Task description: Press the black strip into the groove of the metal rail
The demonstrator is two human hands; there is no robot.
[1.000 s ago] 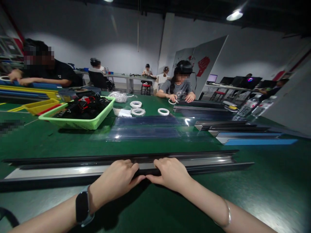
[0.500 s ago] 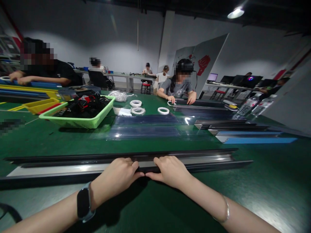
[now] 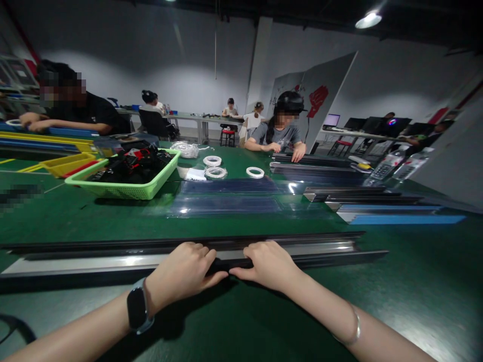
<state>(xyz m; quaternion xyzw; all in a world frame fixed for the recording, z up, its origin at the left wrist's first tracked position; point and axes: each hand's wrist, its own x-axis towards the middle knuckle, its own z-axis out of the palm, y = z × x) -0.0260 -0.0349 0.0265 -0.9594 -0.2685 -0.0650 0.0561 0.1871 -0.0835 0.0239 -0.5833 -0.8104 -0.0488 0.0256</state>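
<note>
Black channel profile [image 3: 86, 265] on near side of green table [image 3: 241, 327], lying left to right, open side up, pale strip visible along the inside. Near-left end at edge of view, right end fully visible.

Left hand [image 3: 186, 266], watch [image 3: 137, 306] on wrist: fingers curled over near wall, thumb low on outer face. Pinch narrow, holding the wall. Right hand [image 3: 269, 264], bracelet [image 3: 357, 327] on forearm: same narrow pinch, mirrored, just right of left hand. Thumb tips close together near mid-length. Fingertips inside channel partly hidden, can't tell exact contact.

Just changed: profile slightly further left relative to both hands. Hand spacing about the same. Probably a small slide along the table, not a lift; grip apparently kept on near wall.

Beyond profile: clear plastic strips [image 3: 226, 205] mid-table, white tape roll [image 3: 255, 172] behind. Green basket [image 3: 160, 182] of black and red items far left. Blue-edged profile [image 3: 407, 219] far right.
</note>
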